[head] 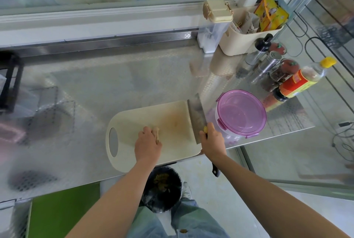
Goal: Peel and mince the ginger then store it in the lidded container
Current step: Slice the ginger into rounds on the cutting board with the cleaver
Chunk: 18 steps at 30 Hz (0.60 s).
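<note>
On the cutting board point(172, 115), left hand point(147, 144) grip pinches the pale, seemingly peeled ginger point(157, 132); right hand point(212, 142) grip holds the cleaver point(195, 119); no mince visible; container point(241, 112) beside board sits lidded, storing undone.

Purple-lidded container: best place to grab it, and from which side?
Take the container by its round wall just under the rim, coming from the near right. It stands upright and closed. The knife crowds its left, the bottles stand behind, and the near-right side is open.
</note>
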Each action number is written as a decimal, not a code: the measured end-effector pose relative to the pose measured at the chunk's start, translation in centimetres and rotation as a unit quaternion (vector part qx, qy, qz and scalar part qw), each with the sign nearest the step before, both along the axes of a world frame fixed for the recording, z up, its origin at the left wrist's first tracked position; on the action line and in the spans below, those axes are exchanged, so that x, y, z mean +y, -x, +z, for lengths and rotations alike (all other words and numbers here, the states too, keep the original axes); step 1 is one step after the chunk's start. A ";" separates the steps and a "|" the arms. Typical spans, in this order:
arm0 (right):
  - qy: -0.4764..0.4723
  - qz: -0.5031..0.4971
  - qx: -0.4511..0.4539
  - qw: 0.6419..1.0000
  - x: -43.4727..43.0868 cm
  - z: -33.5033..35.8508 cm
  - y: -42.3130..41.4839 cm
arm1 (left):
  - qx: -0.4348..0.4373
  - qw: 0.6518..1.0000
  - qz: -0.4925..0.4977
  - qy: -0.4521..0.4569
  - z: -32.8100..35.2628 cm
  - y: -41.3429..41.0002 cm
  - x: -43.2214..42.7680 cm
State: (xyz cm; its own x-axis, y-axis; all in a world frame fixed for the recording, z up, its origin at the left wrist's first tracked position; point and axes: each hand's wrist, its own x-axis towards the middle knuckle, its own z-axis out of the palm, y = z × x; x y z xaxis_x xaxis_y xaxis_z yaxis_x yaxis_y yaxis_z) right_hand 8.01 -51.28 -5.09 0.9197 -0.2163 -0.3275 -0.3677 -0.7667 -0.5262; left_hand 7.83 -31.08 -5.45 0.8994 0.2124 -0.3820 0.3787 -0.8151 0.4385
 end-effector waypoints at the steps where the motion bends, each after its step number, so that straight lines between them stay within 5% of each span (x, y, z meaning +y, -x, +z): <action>1: 0.003 0.007 0.005 1.000 0.1 0.1 0.0 | -0.001 1.000 0.000 0.002 0.0 0.0 0.0; 6: -0.012 -0.015 0.001 1.000 0.5 0.3 -0.4 | -0.015 1.000 -0.002 0.007 0.1 0.1 0.4; 11: -0.043 0.121 0.006 0.992 2.7 1.1 -0.5 | -0.023 1.000 0.000 0.002 0.0 0.0 0.8; 18: 0.001 0.038 0.011 0.999 2.4 0.4 -1.1 | -0.036 0.999 -0.013 -0.015 0.0 0.0 1.7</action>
